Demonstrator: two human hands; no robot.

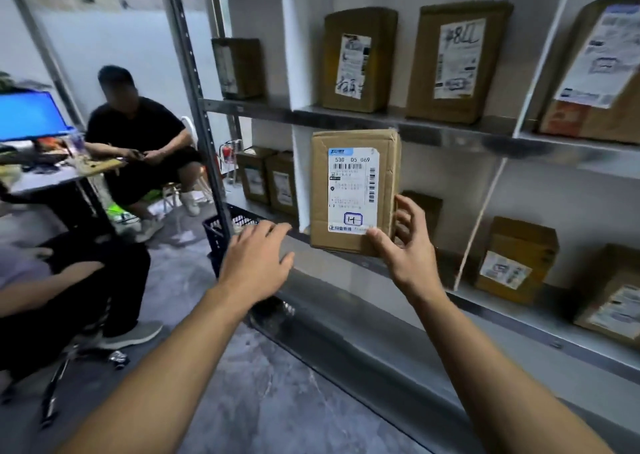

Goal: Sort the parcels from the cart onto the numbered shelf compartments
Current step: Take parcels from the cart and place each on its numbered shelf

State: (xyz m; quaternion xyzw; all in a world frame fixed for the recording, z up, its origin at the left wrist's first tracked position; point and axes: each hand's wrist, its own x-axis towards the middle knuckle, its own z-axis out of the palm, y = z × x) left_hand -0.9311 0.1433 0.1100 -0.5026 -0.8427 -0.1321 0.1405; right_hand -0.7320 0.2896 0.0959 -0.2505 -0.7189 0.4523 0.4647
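Observation:
A brown cardboard parcel [353, 190] with a white shipping label stands upright at the front edge of the middle metal shelf [346, 263]. My right hand [403, 245] holds its lower right corner, thumb on the front face and fingers curled round the side. My left hand [258, 256] hovers to the lower left of the parcel with fingers straight, holding nothing and apart from the box.
Other labelled parcels stand on the upper shelf [360, 60] [457, 62] and on the middle shelf [516, 259] [268, 179]. A dark plastic crate [221, 231] sits on the floor by the shelf post [197, 107]. Two seated people and a desk fill the left.

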